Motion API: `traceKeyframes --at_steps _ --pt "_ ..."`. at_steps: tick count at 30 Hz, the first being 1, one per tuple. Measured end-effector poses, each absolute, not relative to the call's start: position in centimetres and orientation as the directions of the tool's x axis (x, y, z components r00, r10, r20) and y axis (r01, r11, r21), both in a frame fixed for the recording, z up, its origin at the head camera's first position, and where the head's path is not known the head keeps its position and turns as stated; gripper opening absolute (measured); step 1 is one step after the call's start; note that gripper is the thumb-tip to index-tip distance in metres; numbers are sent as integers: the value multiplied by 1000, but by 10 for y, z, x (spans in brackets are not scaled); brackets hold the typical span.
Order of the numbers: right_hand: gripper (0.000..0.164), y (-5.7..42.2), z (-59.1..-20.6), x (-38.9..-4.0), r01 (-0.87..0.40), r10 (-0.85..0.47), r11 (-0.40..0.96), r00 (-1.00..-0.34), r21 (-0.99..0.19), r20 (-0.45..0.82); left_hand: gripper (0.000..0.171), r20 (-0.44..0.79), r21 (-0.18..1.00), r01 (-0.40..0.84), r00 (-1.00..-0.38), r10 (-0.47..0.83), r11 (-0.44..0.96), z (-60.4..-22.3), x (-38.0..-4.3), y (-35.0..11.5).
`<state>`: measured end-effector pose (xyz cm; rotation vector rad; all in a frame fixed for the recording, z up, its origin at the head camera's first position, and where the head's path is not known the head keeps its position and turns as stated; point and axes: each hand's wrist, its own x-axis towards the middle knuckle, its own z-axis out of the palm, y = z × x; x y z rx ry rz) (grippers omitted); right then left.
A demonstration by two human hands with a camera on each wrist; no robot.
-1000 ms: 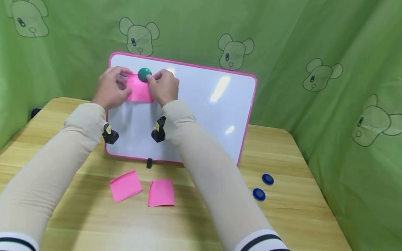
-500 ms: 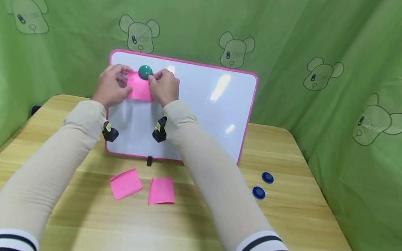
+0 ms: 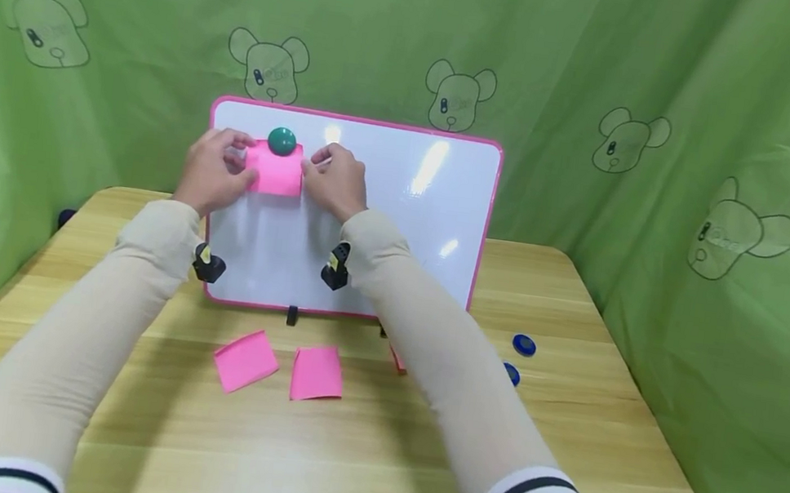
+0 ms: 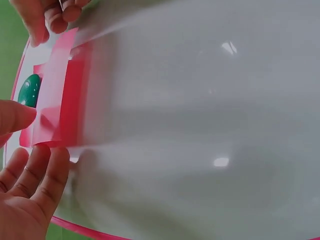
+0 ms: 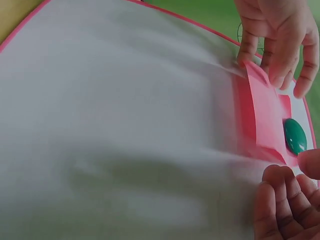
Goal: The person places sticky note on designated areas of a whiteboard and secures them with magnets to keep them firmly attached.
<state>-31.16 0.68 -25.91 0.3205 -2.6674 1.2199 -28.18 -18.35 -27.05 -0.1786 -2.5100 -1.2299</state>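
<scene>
A pink sticky note hangs at the whiteboard's upper left, its lower part standing away from the surface. A round green magnet sits over its top edge. My left hand is at the note's left edge, thumb and index finger well apart in the head view; its fingertips come right to the paper edge in the left wrist view. My right hand is just right of the note, with loosely bent fingers. The right wrist view shows those fingers beside the paper and magnet, holding nothing.
Two more pink notes lie on the wooden table before the board. A red-pink edge shows beside the right sleeve. Blue magnets lie at right, one partly covered by the arm. A green curtain surrounds the table.
My right hand has come off the magnet's right side and moved slightly right, uncovering the note's right edge. The magnet and note stay on the board; my left hand keeps its place.
</scene>
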Motion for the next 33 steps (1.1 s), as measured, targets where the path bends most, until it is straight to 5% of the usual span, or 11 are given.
traceKeyframes --at_steps 13,33 --pt "17 49 -266 -299 -304 -130 641 -948 -705 291 40 366 728 278 -931 -11 627 -276 -268 -182" --pt "17 143 -311 -249 -287 -59 601 -947 -746 317 38 415 711 336 -910 18 618 -331 -201 -189"
